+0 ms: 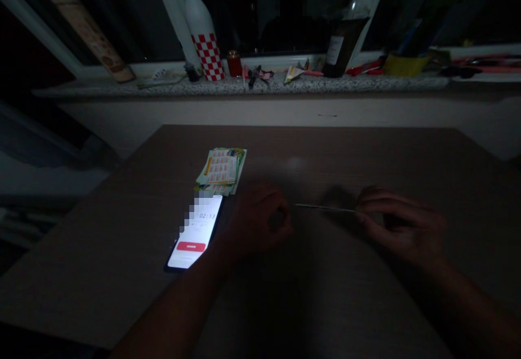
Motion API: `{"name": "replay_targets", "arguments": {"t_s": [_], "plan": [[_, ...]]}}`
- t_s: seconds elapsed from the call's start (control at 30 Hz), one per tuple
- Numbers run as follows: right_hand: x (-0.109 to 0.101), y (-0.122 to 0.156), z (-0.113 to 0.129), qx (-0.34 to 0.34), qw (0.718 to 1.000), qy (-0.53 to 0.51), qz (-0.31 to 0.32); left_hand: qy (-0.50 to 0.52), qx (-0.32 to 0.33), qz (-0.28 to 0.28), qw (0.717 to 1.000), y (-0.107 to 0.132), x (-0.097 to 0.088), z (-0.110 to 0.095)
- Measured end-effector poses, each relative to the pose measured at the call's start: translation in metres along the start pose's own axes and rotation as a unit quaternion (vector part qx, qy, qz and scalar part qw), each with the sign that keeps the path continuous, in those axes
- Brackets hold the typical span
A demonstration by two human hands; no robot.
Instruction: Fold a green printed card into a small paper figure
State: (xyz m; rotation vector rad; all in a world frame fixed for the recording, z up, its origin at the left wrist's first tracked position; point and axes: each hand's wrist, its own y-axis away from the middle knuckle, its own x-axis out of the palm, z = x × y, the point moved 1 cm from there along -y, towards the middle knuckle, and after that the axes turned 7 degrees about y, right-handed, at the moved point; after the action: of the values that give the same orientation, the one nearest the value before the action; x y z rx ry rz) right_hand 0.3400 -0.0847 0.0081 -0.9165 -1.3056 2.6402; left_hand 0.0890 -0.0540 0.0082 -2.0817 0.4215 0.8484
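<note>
My right hand (401, 223) pinches one end of a thin, flat, card-like piece (325, 207) between thumb and fingers. It is seen nearly edge-on, level above the table, so its face does not show. Close to its other end is my left hand (262, 215), closed, with thumb and index finger curled into a ring. Whether those fingers touch the piece or hold anything is too dark to tell. Behind my left hand lies a loose stack of printed cards or packets (222, 168). A lit phone (191, 239) showing a timer is beside my left forearm, which partly covers it.
The brown table (345, 153) reaches to the wall under a window. On its stone sill (268, 87) stand a white bottle with red checks (207, 50), a small red jar (234, 64), a tall tube (87, 33), a dark pouch (340, 47) and several small items.
</note>
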Motion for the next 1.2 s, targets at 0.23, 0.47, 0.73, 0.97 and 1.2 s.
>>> {"name": "replay_targets", "arguments": {"t_s": [0.23,0.47,0.73,0.97,1.2], "plan": [[0.012,-0.001,0.006,-0.045,0.998,-0.017,0.036,-0.003,0.025,0.000,1.000,0.001,0.012,-0.015],[0.013,-0.001,0.007,-0.037,0.998,0.000,0.060,0.000,0.046,-0.004,0.999,0.000,0.015,-0.010],[0.023,0.004,0.007,-0.097,0.989,0.048,0.099,-0.027,0.064,0.033,0.997,0.000,0.021,-0.014],[0.032,0.007,0.009,-0.126,0.982,0.043,0.137,-0.012,0.083,0.040,0.996,-0.002,0.026,-0.020],[0.033,0.008,0.012,-0.146,0.979,0.045,0.133,0.009,0.100,0.025,0.995,-0.002,0.029,-0.020]]}}
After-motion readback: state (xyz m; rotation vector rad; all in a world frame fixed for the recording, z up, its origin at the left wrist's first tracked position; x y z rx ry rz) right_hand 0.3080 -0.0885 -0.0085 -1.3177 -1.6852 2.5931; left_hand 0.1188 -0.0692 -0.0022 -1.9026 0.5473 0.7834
